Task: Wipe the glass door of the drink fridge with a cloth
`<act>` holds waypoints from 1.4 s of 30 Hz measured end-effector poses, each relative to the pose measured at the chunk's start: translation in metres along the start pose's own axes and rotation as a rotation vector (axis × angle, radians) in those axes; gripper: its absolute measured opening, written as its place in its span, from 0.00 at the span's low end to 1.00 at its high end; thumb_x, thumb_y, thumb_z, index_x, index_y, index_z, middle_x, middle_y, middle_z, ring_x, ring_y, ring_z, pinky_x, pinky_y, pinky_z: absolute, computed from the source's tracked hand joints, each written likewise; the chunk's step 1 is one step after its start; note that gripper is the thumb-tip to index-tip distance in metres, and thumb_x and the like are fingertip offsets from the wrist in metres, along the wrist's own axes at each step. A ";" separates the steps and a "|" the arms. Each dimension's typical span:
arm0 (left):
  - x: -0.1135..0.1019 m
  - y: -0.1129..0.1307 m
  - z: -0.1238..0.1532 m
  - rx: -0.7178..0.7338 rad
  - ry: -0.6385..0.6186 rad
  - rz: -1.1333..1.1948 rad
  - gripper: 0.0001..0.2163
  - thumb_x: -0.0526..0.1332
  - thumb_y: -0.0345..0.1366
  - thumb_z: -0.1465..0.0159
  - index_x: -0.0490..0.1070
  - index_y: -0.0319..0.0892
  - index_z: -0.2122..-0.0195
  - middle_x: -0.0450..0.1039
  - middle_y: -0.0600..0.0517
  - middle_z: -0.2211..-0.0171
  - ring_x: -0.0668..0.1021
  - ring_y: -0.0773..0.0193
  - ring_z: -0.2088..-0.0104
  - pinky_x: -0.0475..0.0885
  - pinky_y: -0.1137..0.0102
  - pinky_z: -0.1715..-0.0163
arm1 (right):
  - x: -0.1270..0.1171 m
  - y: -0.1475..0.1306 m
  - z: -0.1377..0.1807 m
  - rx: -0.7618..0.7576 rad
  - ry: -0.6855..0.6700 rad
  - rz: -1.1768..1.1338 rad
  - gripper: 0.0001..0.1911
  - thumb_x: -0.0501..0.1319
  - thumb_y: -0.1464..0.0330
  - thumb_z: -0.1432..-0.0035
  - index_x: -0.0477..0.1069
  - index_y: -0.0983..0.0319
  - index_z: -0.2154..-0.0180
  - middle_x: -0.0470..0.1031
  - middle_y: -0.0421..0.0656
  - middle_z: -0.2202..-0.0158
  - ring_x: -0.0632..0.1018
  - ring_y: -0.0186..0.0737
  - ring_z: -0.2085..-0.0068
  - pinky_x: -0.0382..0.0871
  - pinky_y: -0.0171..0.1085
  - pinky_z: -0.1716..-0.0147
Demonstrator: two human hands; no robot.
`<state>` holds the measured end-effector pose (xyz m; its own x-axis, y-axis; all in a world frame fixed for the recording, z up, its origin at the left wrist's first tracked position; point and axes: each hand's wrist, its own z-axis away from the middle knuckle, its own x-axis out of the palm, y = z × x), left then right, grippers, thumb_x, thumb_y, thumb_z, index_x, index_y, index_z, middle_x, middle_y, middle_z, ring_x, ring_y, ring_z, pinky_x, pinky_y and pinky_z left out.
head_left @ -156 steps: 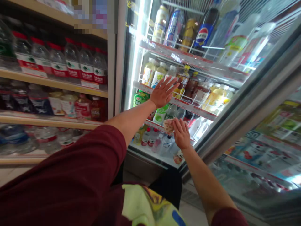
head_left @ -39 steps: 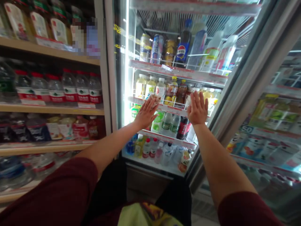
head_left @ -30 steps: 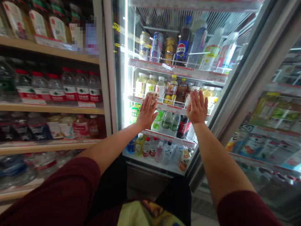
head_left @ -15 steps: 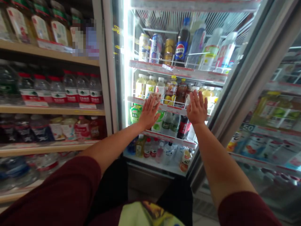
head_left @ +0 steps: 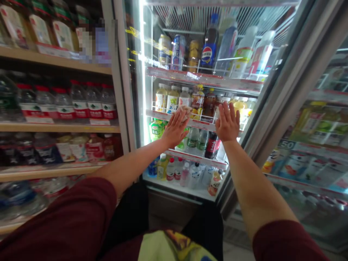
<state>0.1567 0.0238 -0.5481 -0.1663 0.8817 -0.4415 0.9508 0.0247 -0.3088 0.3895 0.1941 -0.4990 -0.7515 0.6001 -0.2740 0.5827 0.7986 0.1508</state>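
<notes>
My left hand [head_left: 174, 129] presses a crumpled pale cloth [head_left: 185, 109] under its fingertips against the red-and-white front rail [head_left: 202, 125] of the fridge's middle shelf. My right hand [head_left: 227, 124] lies flat on the same rail further right, fingers spread, holding nothing. Behind the rail stand yellow and brown drink bottles [head_left: 174, 98]. Green-labelled bottles [head_left: 197, 139] sit on the shelf below my hands.
The glass fridge door [head_left: 293, 79] stands open on the right. The top shelf holds cans and a Pepsi bottle [head_left: 208, 50]. Small bottles [head_left: 185, 172] fill the fridge floor. Wooden shelves [head_left: 59, 127] with red-capped water bottles run along the left.
The cloth has gone from my right hand to my left. Both hands rose to the middle shelf rail. Over the last second my left hand slid the cloth slightly right.
</notes>
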 end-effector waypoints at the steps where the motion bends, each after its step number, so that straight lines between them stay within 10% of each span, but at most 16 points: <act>1: 0.001 0.003 0.005 0.054 -0.042 -0.006 0.34 0.56 0.42 0.23 0.44 0.46 0.20 0.39 0.43 0.20 0.41 0.45 0.20 0.47 0.45 0.22 | 0.000 0.000 0.000 0.001 -0.001 0.001 0.32 0.48 0.68 0.28 0.61 0.62 0.26 0.61 0.50 0.25 0.57 0.53 0.22 0.49 0.63 0.24; 12: -0.008 -0.019 -0.028 -0.135 0.094 0.016 0.34 0.52 0.39 0.22 0.38 0.46 0.19 0.28 0.45 0.19 0.38 0.45 0.20 0.45 0.44 0.22 | -0.001 0.001 0.000 -0.003 0.001 0.026 0.32 0.47 0.68 0.28 0.61 0.61 0.26 0.61 0.49 0.25 0.57 0.53 0.22 0.50 0.63 0.25; 19: -0.002 -0.002 0.000 0.292 -0.174 -0.055 0.34 0.59 0.41 0.25 0.49 0.45 0.21 0.43 0.46 0.20 0.42 0.51 0.20 0.42 0.52 0.20 | 0.001 0.000 0.001 -0.020 0.034 0.024 0.31 0.46 0.68 0.28 0.63 0.62 0.27 0.62 0.49 0.25 0.58 0.52 0.23 0.51 0.62 0.24; 26: -0.011 -0.021 -0.039 -0.036 0.015 -0.027 0.32 0.52 0.41 0.22 0.44 0.43 0.20 0.33 0.43 0.19 0.37 0.47 0.20 0.42 0.45 0.22 | -0.002 0.000 0.000 -0.007 0.006 0.028 0.32 0.47 0.68 0.28 0.60 0.60 0.26 0.61 0.48 0.25 0.57 0.51 0.22 0.51 0.63 0.25; 33: -0.005 0.000 -0.011 0.233 -0.187 -0.026 0.32 0.56 0.41 0.24 0.49 0.45 0.21 0.43 0.45 0.20 0.41 0.50 0.20 0.41 0.49 0.21 | -0.001 -0.001 0.001 -0.005 0.012 0.019 0.32 0.46 0.68 0.28 0.62 0.61 0.27 0.62 0.49 0.25 0.58 0.52 0.23 0.51 0.62 0.25; 42: -0.008 -0.005 -0.032 -0.049 -0.036 0.044 0.33 0.53 0.43 0.23 0.42 0.46 0.20 0.32 0.47 0.19 0.36 0.46 0.21 0.40 0.45 0.21 | -0.005 -0.001 0.001 0.009 -0.041 -0.007 0.34 0.47 0.67 0.29 0.57 0.59 0.24 0.59 0.48 0.24 0.54 0.52 0.22 0.48 0.64 0.24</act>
<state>0.1615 0.0316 -0.5166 -0.1323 0.8648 -0.4843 0.9690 0.0099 -0.2469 0.3929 0.1908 -0.4988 -0.7421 0.5921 -0.3141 0.5804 0.8021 0.1407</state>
